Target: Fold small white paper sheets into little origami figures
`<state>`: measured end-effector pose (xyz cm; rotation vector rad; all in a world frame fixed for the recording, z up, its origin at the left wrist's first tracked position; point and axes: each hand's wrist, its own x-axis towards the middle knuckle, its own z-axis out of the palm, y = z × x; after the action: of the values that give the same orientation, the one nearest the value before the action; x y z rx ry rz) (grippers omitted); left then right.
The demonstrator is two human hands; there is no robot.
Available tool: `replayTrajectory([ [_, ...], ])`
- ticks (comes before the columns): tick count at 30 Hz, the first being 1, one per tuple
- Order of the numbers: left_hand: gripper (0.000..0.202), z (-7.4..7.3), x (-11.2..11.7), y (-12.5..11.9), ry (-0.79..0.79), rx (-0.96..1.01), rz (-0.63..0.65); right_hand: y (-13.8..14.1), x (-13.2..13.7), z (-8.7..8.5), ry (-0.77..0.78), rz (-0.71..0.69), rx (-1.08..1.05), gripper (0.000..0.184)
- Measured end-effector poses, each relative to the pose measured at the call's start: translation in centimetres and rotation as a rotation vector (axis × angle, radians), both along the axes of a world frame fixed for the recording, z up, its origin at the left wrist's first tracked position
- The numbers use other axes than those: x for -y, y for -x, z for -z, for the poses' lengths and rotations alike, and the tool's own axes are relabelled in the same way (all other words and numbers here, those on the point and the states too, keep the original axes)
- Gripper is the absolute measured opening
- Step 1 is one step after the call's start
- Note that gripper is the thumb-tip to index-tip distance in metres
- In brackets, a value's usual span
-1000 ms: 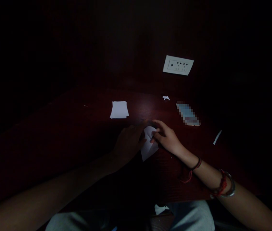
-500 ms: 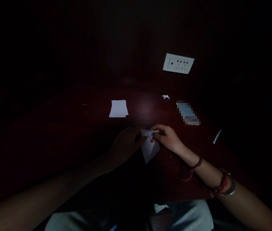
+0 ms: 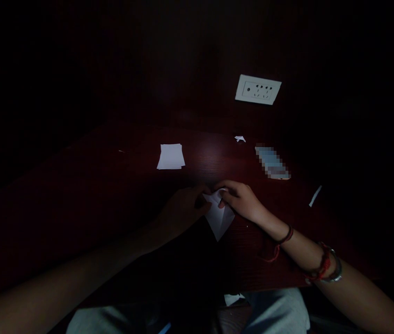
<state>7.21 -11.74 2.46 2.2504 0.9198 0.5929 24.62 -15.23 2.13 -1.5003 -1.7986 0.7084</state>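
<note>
Now the small, folded white paper sheet (image 3: 219, 220) has turned a bit, so its sharp corner points at the near edge of the dark red wooden worktop (image 3: 130, 181). The left hand (image 3: 184, 204) pinches its far left side and the right hand (image 3: 244, 199) its far right, so it seems to sit straighter between both hands.
</note>
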Motion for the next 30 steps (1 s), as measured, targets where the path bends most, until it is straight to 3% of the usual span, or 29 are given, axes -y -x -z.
replayTrajectory([
  [5,0.014,0.6,0.0,0.2,-0.057,-0.029,0.04,-0.2,0.1,0.2,0.04,-0.024,-0.02,0.023],
  [9,0.012,0.3,0.0,0.5,-0.068,-0.067,0.04,-0.2,0.3,0.3,0.073,-0.04,-0.037,0.017],
  [12,0.021,-0.2,0.1,0.7,-0.024,-0.11,0.049,-0.2,0.4,0.4,0.09,-0.042,-0.047,0.016],
  [15,0.015,-0.3,0.1,0.7,0.03,-0.107,0.031,0.0,0.4,0.7,0.091,-0.034,-0.102,0.013],
  [20,0.01,0.0,-0.1,0.6,-0.035,-0.047,-0.065,0.5,1.0,0.6,-0.018,0.025,-0.165,0.015],
  [30,0.012,-0.6,0.3,0.3,-0.169,-0.007,-0.034,1.2,1.6,-0.6,-0.232,0.06,-0.038,0.009],
])
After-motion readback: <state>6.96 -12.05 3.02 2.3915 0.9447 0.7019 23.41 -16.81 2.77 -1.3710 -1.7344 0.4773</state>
